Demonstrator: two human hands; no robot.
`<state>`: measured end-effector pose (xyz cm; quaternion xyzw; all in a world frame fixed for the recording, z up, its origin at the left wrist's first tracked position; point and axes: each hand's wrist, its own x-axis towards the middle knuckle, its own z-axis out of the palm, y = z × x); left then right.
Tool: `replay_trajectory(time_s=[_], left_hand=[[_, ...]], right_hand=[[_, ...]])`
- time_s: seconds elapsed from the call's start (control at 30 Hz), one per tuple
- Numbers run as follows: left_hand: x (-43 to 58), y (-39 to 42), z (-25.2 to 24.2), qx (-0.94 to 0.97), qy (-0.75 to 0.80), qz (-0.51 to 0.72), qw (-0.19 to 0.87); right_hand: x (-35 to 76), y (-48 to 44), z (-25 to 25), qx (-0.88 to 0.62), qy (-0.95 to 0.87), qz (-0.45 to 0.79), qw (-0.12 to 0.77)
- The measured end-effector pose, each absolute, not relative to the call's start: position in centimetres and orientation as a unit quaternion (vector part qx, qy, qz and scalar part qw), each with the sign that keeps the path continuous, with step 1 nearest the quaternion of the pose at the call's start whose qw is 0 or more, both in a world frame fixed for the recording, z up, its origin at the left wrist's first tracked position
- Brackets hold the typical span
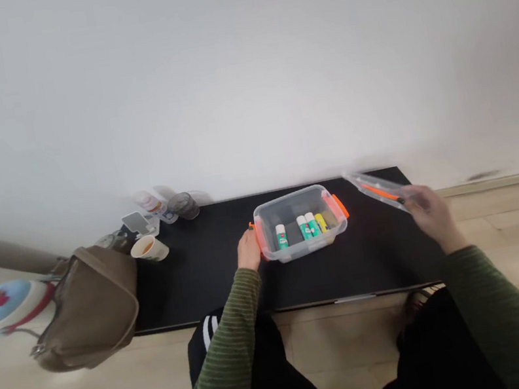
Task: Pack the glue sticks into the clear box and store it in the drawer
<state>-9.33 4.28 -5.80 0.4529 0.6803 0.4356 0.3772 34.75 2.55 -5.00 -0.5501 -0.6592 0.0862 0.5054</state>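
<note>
A clear plastic storage box (268, 211) with orange latches stands uncovered on the black table. Inside it are several glue sticks: green ones with white caps, such as the glue stick (282, 237) at the left, and a yellow glue stick (321, 222) at the right. My left hand (247, 250) grips the box's left side by the orange latch. Over the table's right end, my right hand (425, 210) holds the clear box lid (372, 187), tilted and apart from the box. Motion blurs the lid and right fingers a little.
On the black table (195, 285), a paper cup (149, 247) with brownish liquid stands left, near a phone-like white object (136, 224), a white bottle (156, 206) and a dark round container (183, 206). A brown bag (94, 308) sits at the left end. A white wall (242, 91) rises behind.
</note>
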Motion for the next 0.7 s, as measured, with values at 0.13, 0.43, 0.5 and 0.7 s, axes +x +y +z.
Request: replay_trajectory(time_s=[0.13, 0.43, 0.5, 0.7], left_hand=[[-9.1, 4.4, -6.1, 0.415, 0.678, 0.455, 0.402], [-9.5, 4.1, -4.8, 0.442, 0.718, 0.393, 0.367], [-9.9, 3.6, -4.0, 0.515, 0.734, 0.382, 0.222], [-8.5, 1.4, -2.4, 0.696, 0.601, 0.384, 0.081]], right_hand=[[34.6, 2.5, -6.8, -0.521, -0.794, 0.046, 0.309], [36.7, 2.1, -12.2, -0.601, -0.79, 0.006, 0.122], [36.5, 2.0, -12.7, -0.616, -0.778, 0.017, 0.124], [29.7, 2.1, -7.9, -0.574, -0.765, 0.046, 0.288]])
